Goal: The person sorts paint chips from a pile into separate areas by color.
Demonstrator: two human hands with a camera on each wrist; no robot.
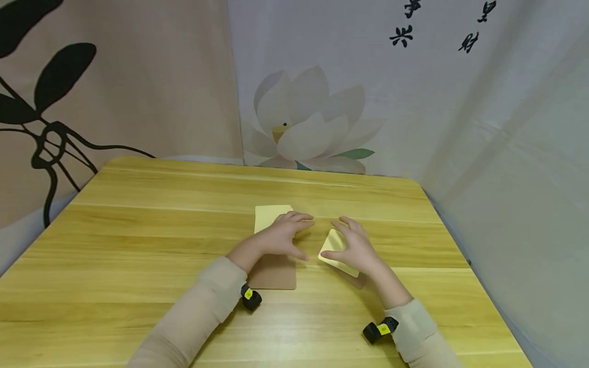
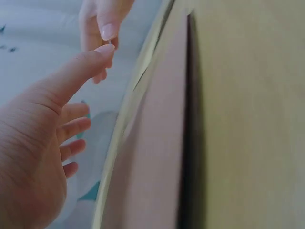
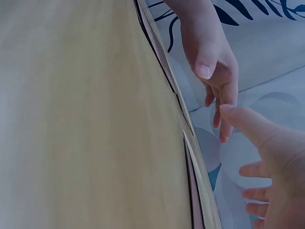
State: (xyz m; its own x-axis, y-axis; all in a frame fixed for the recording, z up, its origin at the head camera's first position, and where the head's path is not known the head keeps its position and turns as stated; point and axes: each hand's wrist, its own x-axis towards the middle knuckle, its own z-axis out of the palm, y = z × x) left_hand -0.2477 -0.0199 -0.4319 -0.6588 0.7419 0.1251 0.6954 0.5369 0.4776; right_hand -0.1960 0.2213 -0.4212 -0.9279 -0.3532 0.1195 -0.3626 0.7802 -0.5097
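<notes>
My left hand (image 1: 284,234) is held over a flat rectangular piece, its fingers spread and gripping nothing. That piece shows a pale yellow part (image 1: 270,214) at the far end and a brown part (image 1: 272,273) at the near end; the hand hides the middle. To the right, my right hand (image 1: 355,248) is over a smaller, slanted pale yellow sheet (image 1: 336,241) with a brown edge (image 1: 347,275) beneath it. Its thumb and fingers are apart, and in the head view they overlap the sheet. The left wrist view shows the brown surface (image 2: 155,152) close up, below the left hand.
Both pieces lie on a wooden table (image 1: 138,245) with rounded far corners. Behind it hangs a curtain (image 1: 313,117) printed with a lotus, leaves and dark characters. A black wrist camera (image 1: 250,298) is on the left sleeve, another black camera (image 1: 380,329) on the right.
</notes>
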